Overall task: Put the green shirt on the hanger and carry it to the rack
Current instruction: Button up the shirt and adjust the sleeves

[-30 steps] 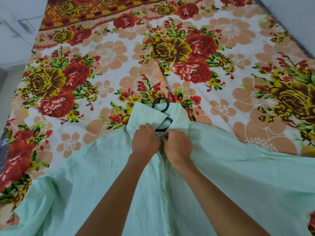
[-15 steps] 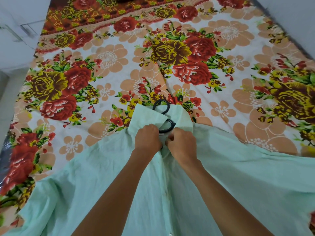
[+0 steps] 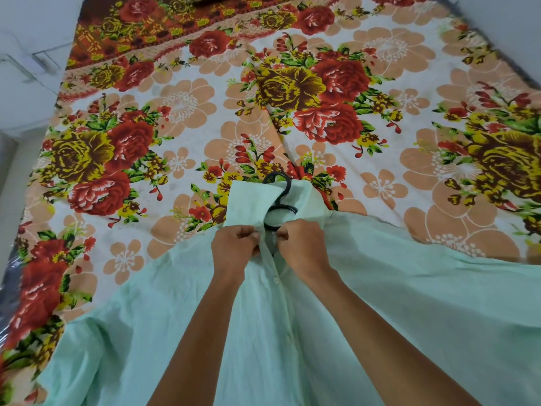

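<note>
Your two hands have drawn slightly apart at the neck of the green shirt (image 3: 380,303) compared with a moment ago, when the knuckles were nearly touching. Now a narrow strip of the button placket shows between them. Your left hand (image 3: 234,250) pinches the fabric edge just below the collar, fingers curled tight on the cloth, and your right hand (image 3: 304,244) does the same on the opposite edge. It looks as though you are working the top button just below the collar, though whether it is through its hole is hidden by your fingertips.

The shirt lies spread flat on the bed (image 3: 181,118), front up, sleeves fanned out to either side of the collar. The black hanger (image 3: 279,200) is already inside it: its hook pokes out beyond the collar and the loop under the hook shows in the neck opening, just beyond your hands. So the hanging step seems nearly done, and the lift and the carry to the rack remain.

Nothing lies on the floral bedsheet near the collar to snag the lift. The rack is not in view. The wide, loose sleeves are the likely nuisance, since they may drag across the bed as the hanger rises.
</note>
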